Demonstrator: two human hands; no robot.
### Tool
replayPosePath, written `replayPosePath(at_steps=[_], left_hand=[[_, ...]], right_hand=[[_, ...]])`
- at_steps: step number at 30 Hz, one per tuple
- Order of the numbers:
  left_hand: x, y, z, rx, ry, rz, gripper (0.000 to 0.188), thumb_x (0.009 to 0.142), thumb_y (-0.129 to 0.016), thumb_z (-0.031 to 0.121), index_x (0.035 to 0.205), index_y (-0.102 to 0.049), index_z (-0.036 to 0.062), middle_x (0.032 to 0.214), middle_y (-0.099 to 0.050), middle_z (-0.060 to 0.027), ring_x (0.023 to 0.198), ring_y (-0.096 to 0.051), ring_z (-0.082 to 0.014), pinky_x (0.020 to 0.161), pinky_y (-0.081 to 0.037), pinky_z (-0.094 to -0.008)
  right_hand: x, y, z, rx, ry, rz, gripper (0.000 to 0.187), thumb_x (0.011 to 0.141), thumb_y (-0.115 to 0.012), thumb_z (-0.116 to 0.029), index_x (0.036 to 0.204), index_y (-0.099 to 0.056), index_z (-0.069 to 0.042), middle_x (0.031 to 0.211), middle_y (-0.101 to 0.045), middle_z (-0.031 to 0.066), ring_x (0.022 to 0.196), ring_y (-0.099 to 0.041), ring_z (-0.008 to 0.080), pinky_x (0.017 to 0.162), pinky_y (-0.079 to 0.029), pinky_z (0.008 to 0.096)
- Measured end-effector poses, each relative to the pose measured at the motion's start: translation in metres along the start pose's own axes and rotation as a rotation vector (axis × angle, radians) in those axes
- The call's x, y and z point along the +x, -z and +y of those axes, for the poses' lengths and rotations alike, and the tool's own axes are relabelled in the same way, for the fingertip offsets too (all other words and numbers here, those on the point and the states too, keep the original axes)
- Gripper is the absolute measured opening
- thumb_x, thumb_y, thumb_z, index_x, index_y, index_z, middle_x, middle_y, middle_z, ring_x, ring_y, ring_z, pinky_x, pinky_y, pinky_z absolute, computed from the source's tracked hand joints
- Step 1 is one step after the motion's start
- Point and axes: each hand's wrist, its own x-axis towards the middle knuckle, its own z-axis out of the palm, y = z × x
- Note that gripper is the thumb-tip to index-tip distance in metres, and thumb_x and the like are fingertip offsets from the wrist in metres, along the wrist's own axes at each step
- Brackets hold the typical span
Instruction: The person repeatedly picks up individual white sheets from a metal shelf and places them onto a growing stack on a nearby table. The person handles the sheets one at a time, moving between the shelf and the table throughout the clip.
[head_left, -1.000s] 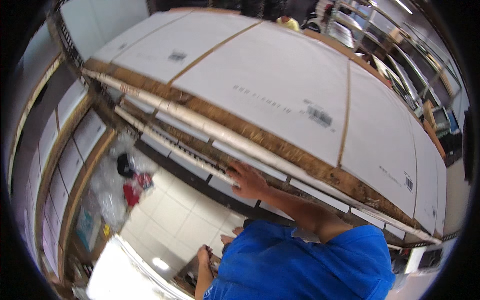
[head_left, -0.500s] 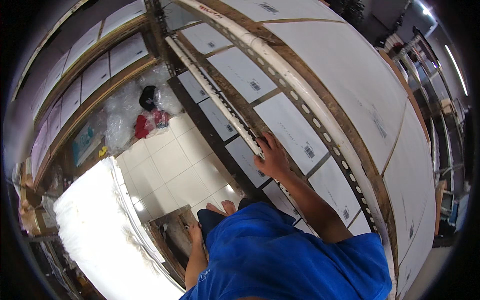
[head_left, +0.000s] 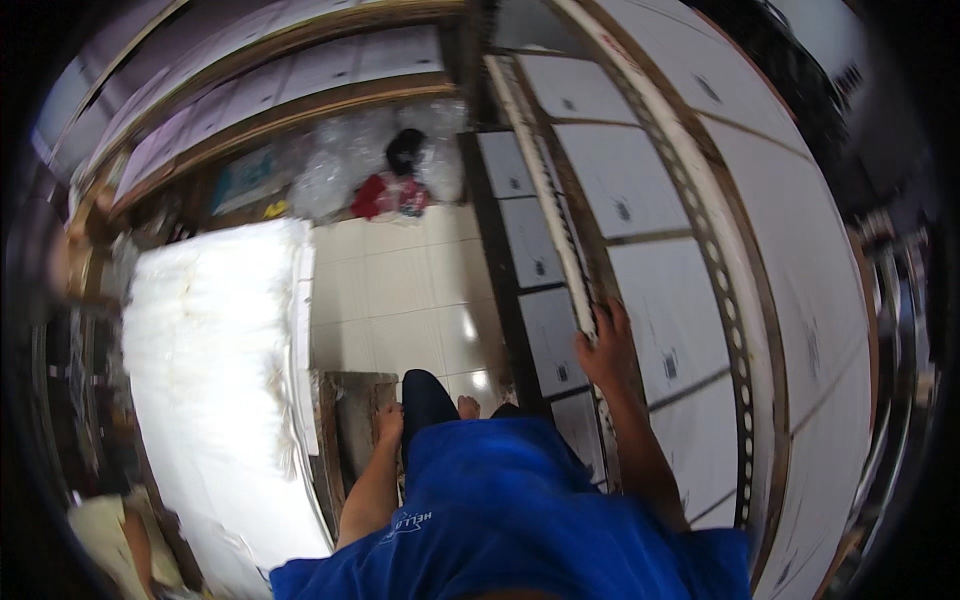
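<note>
My right hand [head_left: 608,350] is on the white-edged shelf rail [head_left: 540,180], its fingers bent over the rail beside white labelled boxes [head_left: 668,310]. My left hand [head_left: 389,422] touches the right edge of a worn brown wooden stand [head_left: 345,388]; its fingers are too small and blurred to read. My left knee [head_left: 424,385], in dark cloth, shows forward of my blue shirt, with part of a bare foot [head_left: 468,407] beyond it. A thick white stack of sheet-like material [head_left: 215,330] lies just left of the stand.
Pale floor tiles [head_left: 400,280] run ahead between stack and shelf. Clear plastic bundles [head_left: 325,175], a red cloth item [head_left: 372,198] and a black object [head_left: 405,152] lie at the far end. Boxes line the far shelf [head_left: 310,75]. Yellowish cloth and a person's arm [head_left: 138,545] show lower left.
My view has turned left, so the shelf now runs more upright in the picture. My left knee has come further forward. Both hands stay at the rail and stand.
</note>
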Motion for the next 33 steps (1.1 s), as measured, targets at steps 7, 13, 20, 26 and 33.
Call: replayPosePath(at_steps=[7, 13, 20, 26, 33], left_hand=[[-0.013, -0.007, -0.014, 0.058, -0.013, 0.008, 0.035, 0.090, -0.053, 0.031, 0.108, -0.066, 0.0039, 0.111, -0.065, -0.0167, 0.105, -0.061, -0.0315, 0.092, -0.046, -0.0406], [-0.029, -0.005, -0.021, 0.027, 0.093, -0.038, 0.041, 0.092, -0.049, 0.033, 0.117, -0.061, 0.0030, 0.120, -0.061, -0.0174, 0.110, -0.058, -0.0321, 0.096, -0.044, -0.0404], [-0.031, -0.002, -0.016, 0.081, 0.150, -0.071, 0.041, 0.092, -0.048, 0.032, 0.120, -0.059, 0.0043, 0.122, -0.059, -0.0164, 0.113, -0.057, -0.0315, 0.099, -0.043, -0.0407], [-0.028, -0.004, -0.004, 0.053, 0.135, -0.074, 0.040, 0.091, -0.050, 0.032, 0.117, -0.061, 0.0054, 0.124, -0.060, -0.0149, 0.115, -0.056, -0.0310, 0.100, -0.042, -0.0404], [-0.028, -0.007, 0.004, 0.063, 0.089, -0.038, 0.038, 0.091, -0.050, 0.032, 0.115, -0.063, 0.0059, 0.121, -0.061, -0.0143, 0.113, -0.057, -0.0314, 0.099, -0.043, -0.0412]], right_hand=[[-0.003, 0.014, -0.022, -0.017, -0.021, -0.069, 0.055, 0.079, -0.066, -0.016, 0.128, -0.048, 0.002, 0.139, -0.036, 0.0258, 0.130, -0.036, 0.0425, 0.106, -0.035, 0.0481], [-0.002, 0.003, -0.012, -0.061, 0.053, -0.095, 0.059, 0.081, -0.066, -0.013, 0.133, -0.043, 0.002, 0.141, -0.034, 0.0261, 0.132, -0.033, 0.0421, 0.109, -0.031, 0.0485], [-0.001, 0.003, -0.017, -0.039, 0.049, -0.072, 0.058, 0.081, -0.064, -0.010, 0.134, -0.043, 0.000, 0.140, -0.033, 0.0263, 0.132, -0.033, 0.0426, 0.109, -0.031, 0.0487], [0.000, 0.001, -0.012, -0.046, 0.063, -0.071, 0.056, 0.082, -0.063, -0.011, 0.134, -0.044, -0.001, 0.141, -0.033, 0.0266, 0.132, -0.032, 0.0430, 0.108, -0.031, 0.0500], [-0.003, 0.001, -0.012, -0.024, 0.073, -0.058, 0.055, 0.081, -0.064, -0.012, 0.132, -0.045, -0.001, 0.140, -0.034, 0.0265, 0.131, -0.033, 0.0432, 0.108, -0.031, 0.0501]])
